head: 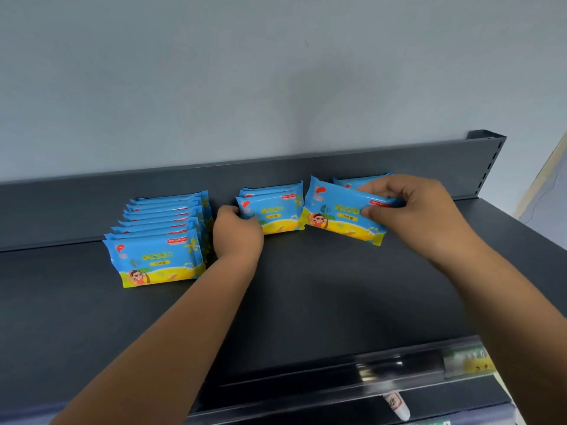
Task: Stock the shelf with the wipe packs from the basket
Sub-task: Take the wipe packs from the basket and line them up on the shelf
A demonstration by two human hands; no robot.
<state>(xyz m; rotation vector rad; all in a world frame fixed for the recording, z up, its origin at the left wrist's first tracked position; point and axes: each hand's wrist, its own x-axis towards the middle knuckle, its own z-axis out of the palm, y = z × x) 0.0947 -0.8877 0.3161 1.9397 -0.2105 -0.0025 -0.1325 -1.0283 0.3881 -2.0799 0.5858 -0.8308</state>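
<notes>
Right hand [414,210]: my thumb and fingers pinch the top edge of a wipe pack [337,216] near the shelf's [306,302] back right corner.
Wipe pack: long axis roughly along the back wall, tilted, printed face toward me; another pack [356,181] just behind.
Left hand [237,231]: my fingers curl round the left end of the middle row's front pack [276,213].
Left row [159,240]: upright, faces toward me.

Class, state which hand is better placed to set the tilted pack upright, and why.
Right. The right hand pinches the tilted pack by its top edge, while the left hand grips the middle row's front pack.
</notes>
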